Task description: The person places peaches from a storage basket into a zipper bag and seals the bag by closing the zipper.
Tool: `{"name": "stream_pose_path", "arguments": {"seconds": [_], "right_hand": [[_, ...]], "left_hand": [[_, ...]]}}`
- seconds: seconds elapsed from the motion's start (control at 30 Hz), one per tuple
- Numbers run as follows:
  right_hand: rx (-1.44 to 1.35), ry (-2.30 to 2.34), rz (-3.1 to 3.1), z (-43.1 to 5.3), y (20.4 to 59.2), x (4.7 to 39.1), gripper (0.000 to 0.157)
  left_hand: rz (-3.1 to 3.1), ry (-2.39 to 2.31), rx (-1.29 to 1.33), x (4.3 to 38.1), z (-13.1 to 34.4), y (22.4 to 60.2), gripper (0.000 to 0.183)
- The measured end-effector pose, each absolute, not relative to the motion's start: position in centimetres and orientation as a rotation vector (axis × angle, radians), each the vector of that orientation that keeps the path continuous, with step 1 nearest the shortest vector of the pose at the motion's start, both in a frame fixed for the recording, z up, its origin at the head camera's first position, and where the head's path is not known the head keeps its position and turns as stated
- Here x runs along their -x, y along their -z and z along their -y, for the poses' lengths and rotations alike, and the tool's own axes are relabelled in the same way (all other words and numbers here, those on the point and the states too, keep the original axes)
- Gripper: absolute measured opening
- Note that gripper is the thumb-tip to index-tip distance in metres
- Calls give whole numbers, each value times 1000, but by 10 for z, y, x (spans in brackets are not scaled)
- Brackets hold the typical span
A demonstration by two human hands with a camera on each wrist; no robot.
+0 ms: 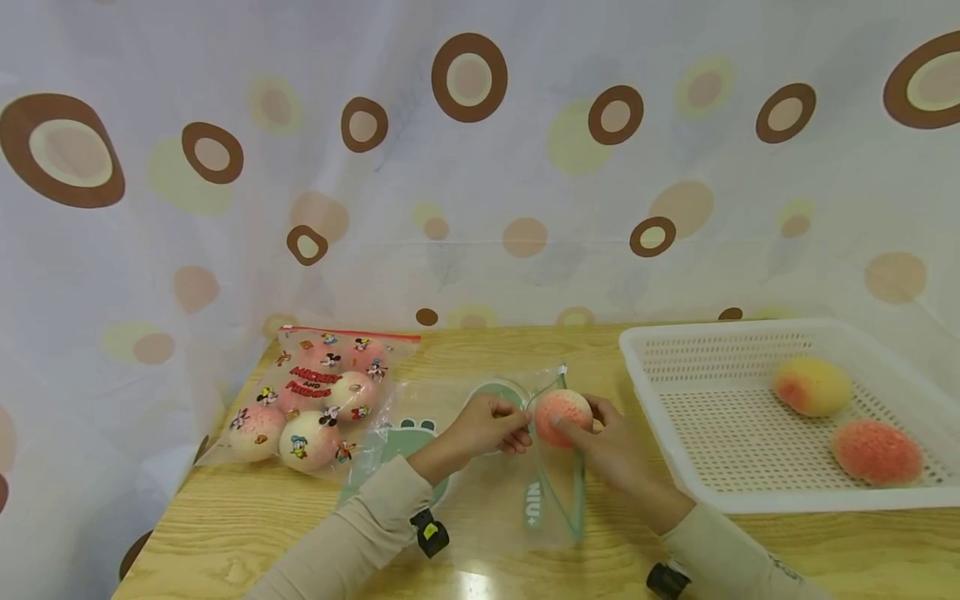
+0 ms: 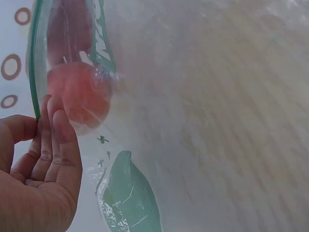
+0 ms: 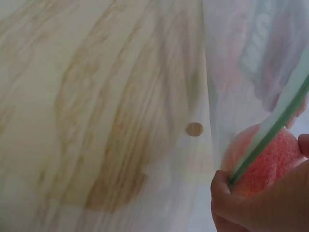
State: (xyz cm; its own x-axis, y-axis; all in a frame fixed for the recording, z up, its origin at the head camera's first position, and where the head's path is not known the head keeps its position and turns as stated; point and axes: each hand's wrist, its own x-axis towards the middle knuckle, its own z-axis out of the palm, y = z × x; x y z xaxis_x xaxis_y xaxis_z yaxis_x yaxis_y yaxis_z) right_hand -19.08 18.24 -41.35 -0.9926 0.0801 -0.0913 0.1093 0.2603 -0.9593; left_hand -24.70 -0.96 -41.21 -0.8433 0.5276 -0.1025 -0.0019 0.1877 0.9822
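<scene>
In the head view, my right hand (image 1: 615, 446) grips a pink-and-cream peach (image 1: 564, 417) at the mouth of a clear zip bag (image 1: 495, 508) with green prints. The same peach (image 3: 270, 164) shows in the right wrist view, partly behind the bag's green edge. My left hand (image 2: 46, 169) pinches that green edge (image 2: 33, 72) between thumb and fingers, holding the mouth apart. Through the film, the left wrist view shows the peach (image 2: 79, 94) just past the fingertips. To the left lies a Mickey-printed zip bag (image 1: 311, 383) with several peaches inside.
A white perforated basket (image 1: 720, 500) stands on the right of the wooden table (image 1: 247, 533). In it lie a yellow fruit with a red patch (image 1: 813, 387) and a reddish peach (image 1: 877, 452). A dotted curtain (image 1: 480, 183) hangs behind the table.
</scene>
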Motion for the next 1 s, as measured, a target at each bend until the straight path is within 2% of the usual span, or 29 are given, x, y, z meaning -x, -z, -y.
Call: {"name": "stream_pose_path", "arguments": {"seconds": [0.5, 0.77, 1.0], "right_hand": [[-172, 1949, -2423, -180, 425, 193, 65], [-133, 2006, -2346, -180, 423, 192, 60], [-65, 1875, -2431, -182, 421, 192, 59]], "left_hand": [[-2069, -1730, -512, 251, 11, 413, 27], [-2088, -1750, -578, 254, 16, 399, 27], [-2036, -1750, -576, 251, 15, 401, 27]]}}
